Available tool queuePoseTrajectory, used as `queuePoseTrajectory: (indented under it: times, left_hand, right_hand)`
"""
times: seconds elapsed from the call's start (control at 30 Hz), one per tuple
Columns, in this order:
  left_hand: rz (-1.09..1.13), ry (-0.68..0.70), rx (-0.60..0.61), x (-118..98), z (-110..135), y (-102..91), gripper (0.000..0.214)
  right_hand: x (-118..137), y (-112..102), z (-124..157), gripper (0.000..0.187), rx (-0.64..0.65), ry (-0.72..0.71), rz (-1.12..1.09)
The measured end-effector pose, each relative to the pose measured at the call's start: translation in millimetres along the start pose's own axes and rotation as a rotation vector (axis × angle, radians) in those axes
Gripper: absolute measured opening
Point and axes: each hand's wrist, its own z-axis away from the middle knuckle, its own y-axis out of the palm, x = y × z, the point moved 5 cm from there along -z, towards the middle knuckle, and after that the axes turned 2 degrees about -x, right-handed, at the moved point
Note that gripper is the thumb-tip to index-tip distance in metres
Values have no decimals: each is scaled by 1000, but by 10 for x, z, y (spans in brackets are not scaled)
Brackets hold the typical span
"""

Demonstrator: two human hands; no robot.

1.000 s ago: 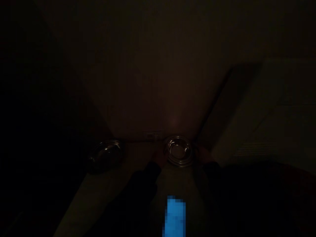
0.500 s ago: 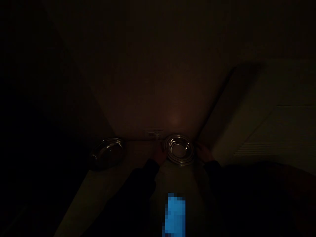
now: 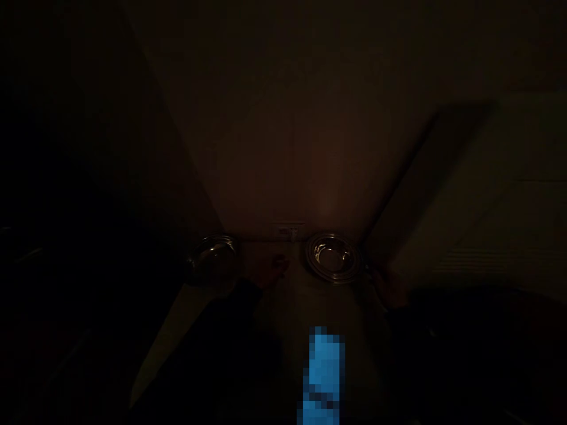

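The view is very dark. Shiny round metal bowls (image 3: 333, 276), seemingly nested with wide rims, sit near the wall at centre right. My left hand (image 3: 268, 271) is apart from them on their left, over the pale surface, with its fingers loosely curved and nothing visible in them. Close to the right rim is my right hand (image 3: 387, 286), its fingers stretched toward the metal; whether they touch it I cannot make out. Another shiny metal bowl or dish (image 3: 217, 242) lies to the left, beyond my left forearm, its lower part lost in shadow.
A wall socket (image 3: 290, 231) with something plugged in sits low on the back wall (image 3: 283, 153). A pale ridged panel (image 3: 469, 260) stands at the right. The pale surface (image 3: 170, 330) has an edge on the left. A pixelated blue bright patch (image 3: 325, 366) is at the bottom.
My left hand has come away from the nested bowls and moved left. My right hand has shifted slightly back toward me. The view has shifted a little.
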Motion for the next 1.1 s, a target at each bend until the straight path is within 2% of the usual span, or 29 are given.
queuePoseTrajectory:
  times: [0.17,0.27,0.33,0.4,0.53,0.63,0.77,0.83,0.97,1.1]
  left_hand:
    - [-40,26,-38,263,449,-429,52]
    - [-110,22,-80,481,713,-555,55]
    - [-131,13,-78,638,878,-580,58]
    - [-181,-45,-68,804,1042,-589,60]
    - [-400,-201,-153,1062,1382,-670,56]
    - [-456,-298,-108,1187,1612,-647,52]
    - [-435,-377,-16,1301,1810,-505,54]
    - [-318,-314,11,1317,1837,-411,55]
    - [-67,-162,-78,1339,1818,-367,62]
    - [69,-159,-220,1414,1786,-467,61]
  right_hand:
    - [264,-55,277,49,4,48,102]
    - [362,-95,357,49,1,93,153]
    - [446,-43,418,47,60,73,113]
    - [582,109,531,44,202,6,36]
    - [927,629,966,47,657,-76,-48]
    - [1174,994,1284,52,836,-177,40]
    - [1401,1373,1536,57,910,-348,225]
    - [1481,1508,1608,56,923,-421,275]
    - [1591,1681,1718,55,1001,-474,259]
    - [1625,1722,1766,58,952,-467,261]
